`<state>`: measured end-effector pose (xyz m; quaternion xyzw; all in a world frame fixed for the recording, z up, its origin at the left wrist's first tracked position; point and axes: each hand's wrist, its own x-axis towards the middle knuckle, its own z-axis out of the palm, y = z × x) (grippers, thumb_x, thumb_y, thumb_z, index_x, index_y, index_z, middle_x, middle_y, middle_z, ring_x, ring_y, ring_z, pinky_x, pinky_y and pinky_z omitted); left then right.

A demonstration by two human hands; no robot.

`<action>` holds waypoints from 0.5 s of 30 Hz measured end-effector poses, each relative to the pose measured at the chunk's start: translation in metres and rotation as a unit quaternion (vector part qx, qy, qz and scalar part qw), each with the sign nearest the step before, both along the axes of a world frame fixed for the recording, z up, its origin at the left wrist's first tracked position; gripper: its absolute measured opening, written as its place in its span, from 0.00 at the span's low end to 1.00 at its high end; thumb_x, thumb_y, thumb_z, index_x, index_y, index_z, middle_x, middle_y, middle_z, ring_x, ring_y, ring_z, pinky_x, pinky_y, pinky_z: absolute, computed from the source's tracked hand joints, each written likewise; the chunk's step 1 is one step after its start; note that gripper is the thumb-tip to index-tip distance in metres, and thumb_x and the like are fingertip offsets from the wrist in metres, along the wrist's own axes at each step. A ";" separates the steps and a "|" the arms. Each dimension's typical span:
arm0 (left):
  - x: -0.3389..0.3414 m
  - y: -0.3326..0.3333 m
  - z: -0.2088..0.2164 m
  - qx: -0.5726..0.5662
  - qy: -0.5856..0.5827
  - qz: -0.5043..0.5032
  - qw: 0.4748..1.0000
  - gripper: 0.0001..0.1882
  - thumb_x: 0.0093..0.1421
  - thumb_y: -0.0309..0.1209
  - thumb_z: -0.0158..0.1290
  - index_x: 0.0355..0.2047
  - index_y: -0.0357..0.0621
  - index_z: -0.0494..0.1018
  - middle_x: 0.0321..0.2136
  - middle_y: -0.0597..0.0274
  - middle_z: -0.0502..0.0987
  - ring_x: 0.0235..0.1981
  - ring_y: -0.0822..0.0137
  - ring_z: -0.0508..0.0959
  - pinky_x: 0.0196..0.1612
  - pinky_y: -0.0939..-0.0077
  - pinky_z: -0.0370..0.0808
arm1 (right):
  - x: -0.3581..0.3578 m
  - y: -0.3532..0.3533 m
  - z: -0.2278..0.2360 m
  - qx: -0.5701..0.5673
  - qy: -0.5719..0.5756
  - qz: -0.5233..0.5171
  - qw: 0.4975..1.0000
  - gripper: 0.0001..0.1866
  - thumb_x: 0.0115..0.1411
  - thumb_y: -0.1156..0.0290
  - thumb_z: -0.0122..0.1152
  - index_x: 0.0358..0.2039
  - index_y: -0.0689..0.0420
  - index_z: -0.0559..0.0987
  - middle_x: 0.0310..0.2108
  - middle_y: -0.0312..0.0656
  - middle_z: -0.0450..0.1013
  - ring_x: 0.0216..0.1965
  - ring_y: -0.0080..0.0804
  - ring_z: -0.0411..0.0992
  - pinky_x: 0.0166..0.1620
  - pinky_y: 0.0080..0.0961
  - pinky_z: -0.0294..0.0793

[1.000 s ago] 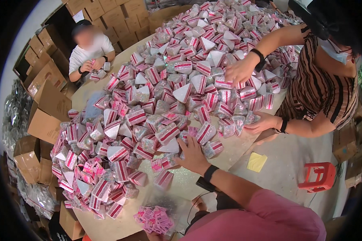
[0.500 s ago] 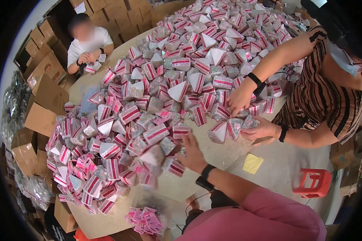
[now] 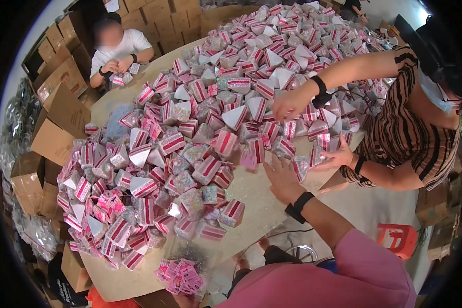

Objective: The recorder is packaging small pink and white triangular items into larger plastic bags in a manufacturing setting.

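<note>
My right hand [image 3: 286, 184] reaches over the table with its fingers stretched out, and nothing shows in it. Just beyond its fingertips stands a wrapped pink-and-white wedge [image 3: 256, 149], shaped like a cake slice. At the lower edge, my left hand [image 3: 186, 301] is mostly cut off, with its fingers closed at a bunch of small pink cards [image 3: 179, 276]. Clear plastic [image 3: 190, 251] lies above the cards; whether it encloses them I cannot tell. A heap of the same wedges [image 3: 154, 190] spreads across the table [image 3: 256, 197] to the left of my right hand.
On the right, a co-worker in a striped top has one hand [image 3: 292, 102] over the pile and the other [image 3: 339, 156] by a wedge. Another person [image 3: 120, 54] handles wedges at far left. Cardboard boxes [image 3: 61, 123] line the left side. A red stool [image 3: 398, 240] stands on the floor.
My right hand has moved right, away from the wedges at the heap's edge. More of my left hand shows. The co-worker's upper hand has lifted up and left from the wedges.
</note>
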<state>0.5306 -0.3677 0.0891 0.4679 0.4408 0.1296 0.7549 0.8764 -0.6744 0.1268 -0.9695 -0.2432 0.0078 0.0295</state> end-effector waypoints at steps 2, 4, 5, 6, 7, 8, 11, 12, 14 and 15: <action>0.002 0.001 0.000 -0.001 -0.002 -0.003 1.000 0.20 0.60 0.24 0.44 0.54 0.41 0.63 0.48 0.53 0.71 0.48 0.59 0.73 0.50 0.63 0.73 | 0.007 0.000 -0.001 0.024 0.045 -0.004 0.999 0.32 0.48 0.69 0.62 0.54 0.60 0.65 0.56 0.58 0.57 0.56 0.57 0.58 0.58 0.45 0.58; 0.004 0.001 0.000 -0.001 -0.001 -0.004 1.000 0.20 0.60 0.24 0.44 0.54 0.41 0.63 0.48 0.53 0.71 0.49 0.59 0.73 0.50 0.63 0.73 | 0.009 0.004 0.001 0.111 0.078 -0.035 0.990 0.31 0.48 0.68 0.63 0.53 0.61 0.65 0.54 0.58 0.59 0.55 0.55 0.59 0.58 0.42 0.59; 0.004 0.002 0.000 -0.001 0.001 -0.006 1.000 0.20 0.60 0.24 0.44 0.54 0.41 0.63 0.48 0.53 0.71 0.49 0.59 0.73 0.50 0.63 0.73 | 0.008 0.016 0.003 0.186 0.089 -0.064 0.976 0.32 0.48 0.68 0.64 0.53 0.61 0.65 0.53 0.58 0.60 0.54 0.54 0.60 0.58 0.41 0.59; 0.004 0.002 0.000 -0.002 0.003 -0.007 1.000 0.20 0.60 0.25 0.44 0.54 0.41 0.63 0.48 0.53 0.71 0.49 0.59 0.73 0.50 0.63 0.73 | 0.006 0.029 0.006 0.258 0.099 -0.094 0.956 0.32 0.48 0.67 0.64 0.52 0.62 0.65 0.52 0.58 0.61 0.54 0.53 0.61 0.58 0.40 0.60; 0.006 0.002 -0.001 -0.002 0.005 -0.010 1.000 0.20 0.60 0.25 0.44 0.54 0.41 0.63 0.48 0.53 0.71 0.49 0.59 0.73 0.50 0.63 0.73 | 0.005 0.045 0.006 0.329 0.101 -0.089 0.935 0.31 0.50 0.62 0.63 0.53 0.61 0.65 0.52 0.57 0.61 0.54 0.53 0.62 0.55 0.40 0.63; 0.006 0.003 -0.001 0.000 0.007 -0.008 1.000 0.20 0.61 0.25 0.44 0.54 0.41 0.63 0.48 0.53 0.71 0.49 0.59 0.73 0.50 0.63 0.73 | 0.004 0.065 0.006 0.400 0.104 -0.080 0.907 0.32 0.52 0.58 0.62 0.53 0.60 0.65 0.52 0.57 0.61 0.53 0.53 0.64 0.53 0.40 0.65; 0.009 0.002 -0.001 -0.005 0.009 -0.009 1.000 0.20 0.61 0.25 0.44 0.54 0.41 0.63 0.48 0.53 0.71 0.49 0.59 0.73 0.51 0.63 0.73 | 0.000 0.101 0.023 0.523 0.188 -0.009 0.832 0.33 0.54 0.55 0.59 0.56 0.60 0.64 0.56 0.57 0.59 0.59 0.51 0.58 0.58 0.38 0.61; 0.012 0.003 -0.002 -0.006 0.010 -0.008 1.000 0.20 0.61 0.25 0.44 0.54 0.41 0.63 0.48 0.53 0.71 0.49 0.59 0.73 0.51 0.63 0.73 | 0.000 0.097 0.028 0.496 0.168 0.003 0.852 0.33 0.55 0.55 0.58 0.56 0.60 0.63 0.57 0.57 0.58 0.60 0.51 0.56 0.59 0.38 0.59; 0.013 0.004 -0.004 -0.006 0.012 -0.004 1.000 0.20 0.61 0.25 0.44 0.54 0.41 0.63 0.48 0.53 0.71 0.49 0.59 0.73 0.51 0.63 0.73 | 0.003 0.077 0.035 0.441 0.129 0.030 0.888 0.34 0.55 0.54 0.57 0.58 0.59 0.62 0.59 0.57 0.57 0.63 0.53 0.51 0.61 0.38 0.56; 0.016 0.004 -0.004 -0.007 0.012 -0.006 1.000 0.20 0.61 0.25 0.44 0.54 0.41 0.63 0.49 0.53 0.71 0.49 0.59 0.73 0.51 0.63 0.73 | 0.004 0.056 0.020 0.379 0.064 -0.035 0.922 0.32 0.52 0.60 0.60 0.56 0.58 0.65 0.56 0.55 0.61 0.61 0.54 0.54 0.60 0.39 0.56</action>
